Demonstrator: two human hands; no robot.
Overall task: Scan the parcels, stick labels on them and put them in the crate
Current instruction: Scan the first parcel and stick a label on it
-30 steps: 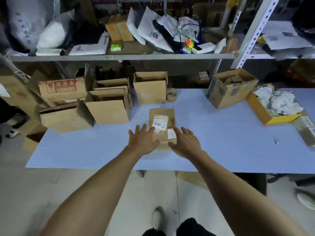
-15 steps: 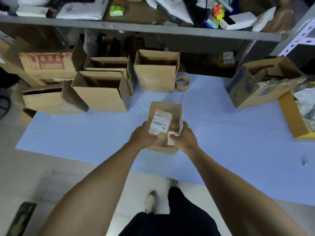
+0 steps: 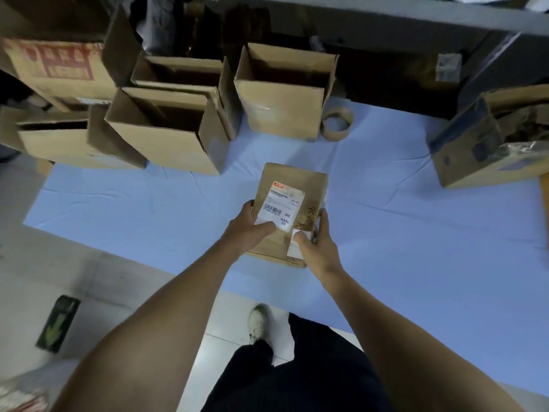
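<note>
I hold the parcel (image 3: 292,209) in both grips: my left hand (image 3: 249,230) clasps its left edge, thumb pressing the barcode label (image 3: 280,210), and my right hand (image 3: 316,242) clasps its right edge, thumb on the small white sticker (image 3: 296,243). Its long axis runs away from me, near end between my palms, just above the counter (image 3: 416,233). The open cartons (image 3: 166,129) lie ahead and left, nearer my left grip; I cannot tell which is the crate.
</note>
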